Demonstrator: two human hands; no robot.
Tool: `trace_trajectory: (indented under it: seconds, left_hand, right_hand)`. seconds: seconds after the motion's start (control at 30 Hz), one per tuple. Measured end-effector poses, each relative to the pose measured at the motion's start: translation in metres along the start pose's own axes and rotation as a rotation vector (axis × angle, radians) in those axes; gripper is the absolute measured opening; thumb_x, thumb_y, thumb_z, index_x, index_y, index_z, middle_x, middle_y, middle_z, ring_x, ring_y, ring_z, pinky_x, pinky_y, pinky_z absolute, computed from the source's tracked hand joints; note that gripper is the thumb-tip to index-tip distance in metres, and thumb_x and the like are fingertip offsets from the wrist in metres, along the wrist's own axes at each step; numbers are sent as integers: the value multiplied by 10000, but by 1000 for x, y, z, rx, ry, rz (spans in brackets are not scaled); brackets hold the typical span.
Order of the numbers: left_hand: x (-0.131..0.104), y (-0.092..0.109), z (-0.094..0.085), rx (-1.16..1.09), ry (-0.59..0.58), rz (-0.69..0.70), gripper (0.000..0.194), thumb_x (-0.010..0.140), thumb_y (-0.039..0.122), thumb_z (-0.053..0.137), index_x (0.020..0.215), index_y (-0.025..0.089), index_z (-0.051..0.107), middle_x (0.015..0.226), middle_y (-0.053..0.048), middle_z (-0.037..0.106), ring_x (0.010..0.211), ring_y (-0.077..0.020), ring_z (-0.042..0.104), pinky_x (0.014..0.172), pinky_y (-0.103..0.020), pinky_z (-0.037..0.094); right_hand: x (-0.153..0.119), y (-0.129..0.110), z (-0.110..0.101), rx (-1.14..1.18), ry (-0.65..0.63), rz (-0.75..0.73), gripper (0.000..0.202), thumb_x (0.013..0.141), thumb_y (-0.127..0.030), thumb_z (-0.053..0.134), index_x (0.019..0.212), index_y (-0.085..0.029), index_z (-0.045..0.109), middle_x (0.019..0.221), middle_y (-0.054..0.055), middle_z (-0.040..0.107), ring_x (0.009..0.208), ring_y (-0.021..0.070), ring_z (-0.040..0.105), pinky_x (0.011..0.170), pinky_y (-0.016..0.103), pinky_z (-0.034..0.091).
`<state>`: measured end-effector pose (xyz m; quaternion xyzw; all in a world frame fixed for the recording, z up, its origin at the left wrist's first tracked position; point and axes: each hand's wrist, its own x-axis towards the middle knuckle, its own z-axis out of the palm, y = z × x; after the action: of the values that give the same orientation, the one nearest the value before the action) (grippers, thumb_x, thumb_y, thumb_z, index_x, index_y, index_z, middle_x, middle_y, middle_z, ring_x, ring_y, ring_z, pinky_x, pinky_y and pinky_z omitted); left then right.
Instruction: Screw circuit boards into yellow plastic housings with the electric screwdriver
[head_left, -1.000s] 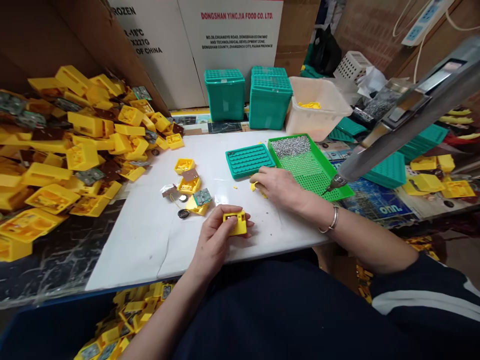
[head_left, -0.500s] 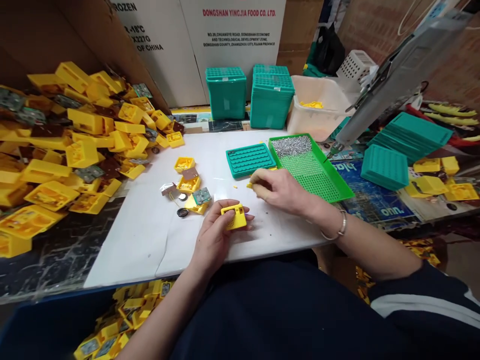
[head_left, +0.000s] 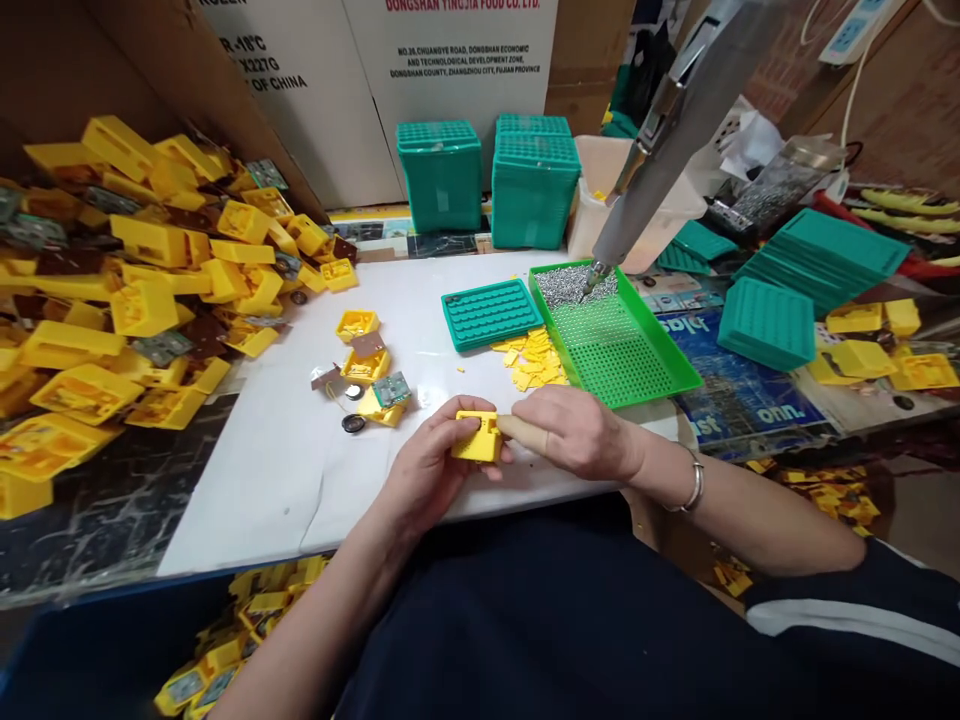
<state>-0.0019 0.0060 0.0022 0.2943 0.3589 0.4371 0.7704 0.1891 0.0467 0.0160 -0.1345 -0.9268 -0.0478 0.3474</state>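
- Left hand [head_left: 427, 458]: closed around yellow housing [head_left: 477, 448], thumb on its upper part; housing located over near edge of white work surface [head_left: 262, 480]
- Right hand [head_left: 574, 430]: fingers drawn together, tips at housing's right side; cannot tell whether they pinch a small part
- Small yellow pieces [head_left: 538, 360]: heaped farther right, beside green tray [head_left: 637, 360]

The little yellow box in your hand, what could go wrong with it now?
The yellow box might slip, since the left hand seems to hold it just by the fingers. The right hand, close against it, could push it askew. And the grey screwdriver hangs with its tip over the green tray, so a bump there might scatter the tiny screws.
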Motion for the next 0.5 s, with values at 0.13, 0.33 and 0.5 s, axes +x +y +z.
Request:
trace_trajectory:
  seconds: [0.13,0.33,0.5]
  left_hand:
    - [1,-10,5,131,38,153,203,859,252,595,1046,201,533,956,-16,644,832,-155,647,749,-287,539]
    - [0,-23,11,541,27,339,274,894,262,563,1148,231,465,1021,-10,576,921,-152,559,849,-266,451]
    - [-2,-23,13,682,66,411,218,878,215,556,1091,226,517,972,-18,572,861,-165,546,793,-267,434]
  right_hand:
    - [1,-7,-1,494,-9,653,110,894,-210,586,991,-163,614,821,21,688,718,103,640,655,220,514]
    - [5,-13,-3,772,-102,963,157,803,-190,651,930,-187,560,715,-47,637,623,81,596,592,193,457]
    - [11,-9,-9,600,-227,947,222,823,-232,646,1031,-193,578,660,-58,575,613,90,542,604,209,391]
